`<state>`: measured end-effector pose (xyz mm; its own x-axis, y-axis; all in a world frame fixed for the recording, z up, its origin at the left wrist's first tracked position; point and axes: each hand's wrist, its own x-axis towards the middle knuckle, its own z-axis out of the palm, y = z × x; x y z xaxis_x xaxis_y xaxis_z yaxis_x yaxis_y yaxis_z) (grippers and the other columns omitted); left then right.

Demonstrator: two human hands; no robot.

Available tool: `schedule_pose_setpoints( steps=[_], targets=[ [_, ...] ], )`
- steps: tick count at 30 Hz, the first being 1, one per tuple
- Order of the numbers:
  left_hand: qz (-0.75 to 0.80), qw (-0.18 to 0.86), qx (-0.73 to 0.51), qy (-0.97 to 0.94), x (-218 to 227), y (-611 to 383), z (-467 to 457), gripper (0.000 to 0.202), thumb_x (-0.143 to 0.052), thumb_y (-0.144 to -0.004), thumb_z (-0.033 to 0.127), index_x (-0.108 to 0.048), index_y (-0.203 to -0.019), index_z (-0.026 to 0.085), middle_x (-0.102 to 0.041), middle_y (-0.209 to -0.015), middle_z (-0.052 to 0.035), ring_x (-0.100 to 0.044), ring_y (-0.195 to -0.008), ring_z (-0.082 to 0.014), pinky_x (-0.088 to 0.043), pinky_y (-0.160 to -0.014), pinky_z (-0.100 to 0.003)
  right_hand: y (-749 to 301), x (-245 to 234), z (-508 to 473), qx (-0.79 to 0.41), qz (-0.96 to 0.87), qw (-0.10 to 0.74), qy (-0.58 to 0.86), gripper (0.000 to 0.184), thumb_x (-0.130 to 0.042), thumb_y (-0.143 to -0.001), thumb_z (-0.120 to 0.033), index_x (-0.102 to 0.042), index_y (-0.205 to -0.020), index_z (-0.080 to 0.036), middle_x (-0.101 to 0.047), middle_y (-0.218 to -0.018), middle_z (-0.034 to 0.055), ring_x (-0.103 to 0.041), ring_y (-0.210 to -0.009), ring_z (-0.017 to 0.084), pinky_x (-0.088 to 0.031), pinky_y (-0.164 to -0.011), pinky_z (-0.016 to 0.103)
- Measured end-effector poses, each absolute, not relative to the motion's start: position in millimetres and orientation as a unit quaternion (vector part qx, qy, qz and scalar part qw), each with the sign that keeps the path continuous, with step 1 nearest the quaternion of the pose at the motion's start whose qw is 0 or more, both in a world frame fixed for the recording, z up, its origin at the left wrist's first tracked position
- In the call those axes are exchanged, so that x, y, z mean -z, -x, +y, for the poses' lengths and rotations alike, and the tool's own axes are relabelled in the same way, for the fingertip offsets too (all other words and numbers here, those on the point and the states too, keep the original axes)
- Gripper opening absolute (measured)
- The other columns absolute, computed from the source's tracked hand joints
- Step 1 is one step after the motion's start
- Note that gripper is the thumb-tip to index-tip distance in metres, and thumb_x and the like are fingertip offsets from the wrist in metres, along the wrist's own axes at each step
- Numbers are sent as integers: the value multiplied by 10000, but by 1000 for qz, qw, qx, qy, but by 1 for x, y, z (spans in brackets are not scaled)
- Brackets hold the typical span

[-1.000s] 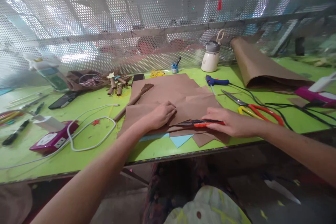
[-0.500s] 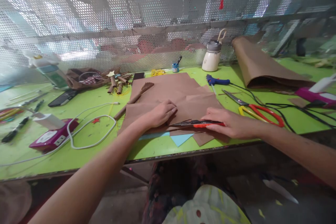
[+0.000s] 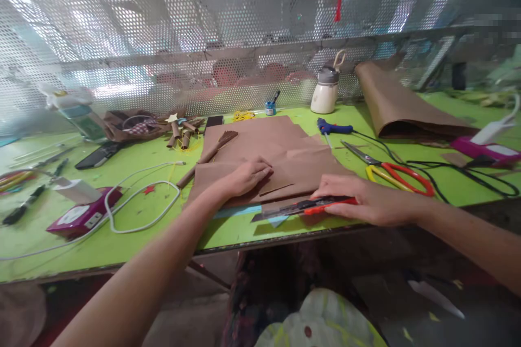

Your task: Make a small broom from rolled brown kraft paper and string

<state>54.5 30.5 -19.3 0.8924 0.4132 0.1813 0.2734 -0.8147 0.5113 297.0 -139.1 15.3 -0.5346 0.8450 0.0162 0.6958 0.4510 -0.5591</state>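
Observation:
My left hand (image 3: 243, 178) lies flat, fingers together, on a stack of brown paper sheets (image 3: 280, 152) on the green table (image 3: 122, 238). My right hand (image 3: 368, 201) grips a red utility knife (image 3: 309, 206) with its blade out, pointing left over the near edge of the brown paper. A light blue paper piece (image 3: 277, 220) peeks out under the blade near the table's front edge.
Red and yellow scissors (image 3: 391, 171), a blue glue gun (image 3: 331, 129) with black cords, a rolled brown paper sheet (image 3: 402, 108) and a white bottle (image 3: 324, 92) lie to the right and back. A white cable (image 3: 138, 195), a pink box (image 3: 81, 214) and paper tubes (image 3: 181, 133) sit on the left.
My right hand has pulled the knife toward me and slightly down, off the paper's middle to its near edge. My left hand stays pressed on the paper.

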Motion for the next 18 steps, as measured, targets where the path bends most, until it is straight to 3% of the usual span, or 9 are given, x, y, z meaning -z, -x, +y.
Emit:
schedule_pose_setpoints(
  steps=[3, 7, 13, 16, 18],
  targets=[
    [196, 226, -145, -943, 22, -57, 32, 339, -355, -932, 313, -649, -973, 147, -586, -1030, -94, -554, -988, -186, -418, -930, -310, -316, -13, -130, -206, -815, 221, 494, 363, -438, -913, -391, -598, -1195, -229, -621, -1037, 64, -571, -959, 195, -430, -858, 310],
    [230, 193, -158, -940, 29, -58, 28, 243, -503, -860, 316, -654, -963, 155, -575, -1066, -90, -577, -919, -176, -453, -883, -301, -358, 5, -85, -51, -682, 328, 652, 395, -474, -871, -400, -634, -1162, -188, -663, -1088, 71, -595, -989, 226, -443, -852, 305],
    [223, 167, -189, -942, 35, -53, 21, 232, -505, -852, 295, -654, -975, 166, -564, -1066, -88, -583, -871, -165, -478, -834, -286, -405, 19, -8, 42, -542, 288, 788, 337, -454, -871, -300, -720, -916, -99, -710, -890, 153, -637, -854, 275, -449, -688, 314],
    [226, 162, -200, -939, 35, -51, 19, 234, -490, -862, 295, -657, -976, 175, -565, -1070, -88, -579, -915, -179, -477, -850, -292, -417, 21, 16, 62, -482, 271, 831, 337, -441, -904, -290, -674, -1007, -70, -677, -971, 190, -626, -907, 270, -461, -732, 338],
    [228, 159, -201, -939, 34, -51, 18, 233, -492, -863, 293, -656, -982, 180, -565, -1072, -88, -576, -931, -184, -474, -860, -296, -424, 23, 27, 66, -442, 261, 856, 312, -466, -917, -305, -607, -1105, -100, -636, -1068, 154, -611, -945, 234, -482, -787, 368]
  ],
)
